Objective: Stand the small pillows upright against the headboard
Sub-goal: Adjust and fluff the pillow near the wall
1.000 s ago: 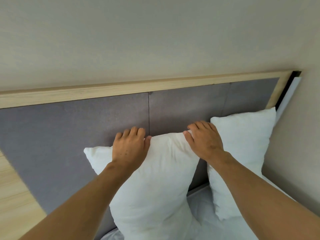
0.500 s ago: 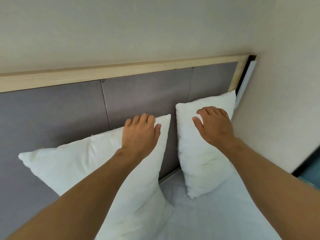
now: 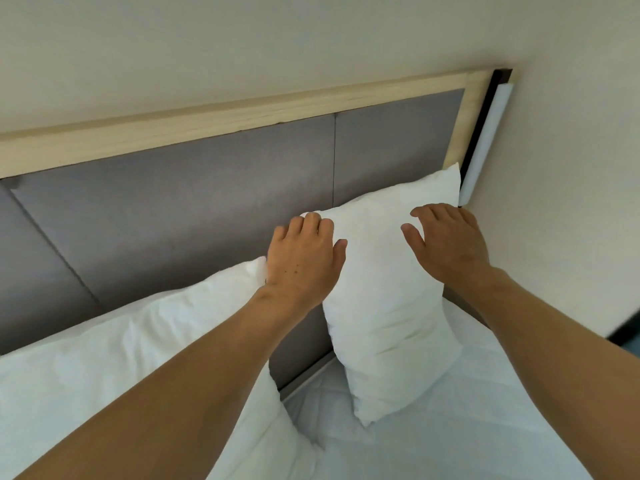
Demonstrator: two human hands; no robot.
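Observation:
Two white small pillows lean on the grey padded headboard (image 3: 173,209). The right pillow (image 3: 384,306) stands upright on its short end in the corner by the side wall. My left hand (image 3: 304,261) curls over its top left corner, thumb on the front. Over the pillow's upper right part, my right hand (image 3: 450,240) lies flat with its fingers spread. The left pillow (image 3: 121,358) rests tilted against the headboard, partly hidden under my left forearm, with no hand on it.
A pale wooden frame (image 3: 242,119) borders the headboard. A white strip (image 3: 488,140) runs down its right end beside the side wall (image 3: 571,168). The white bed sheet (image 3: 450,427) lies under the pillows. A dark floor edge shows at far right.
My view swung right. Both hands left the left pillow: the right one went first to the right pillow, then the left followed to its top left corner.

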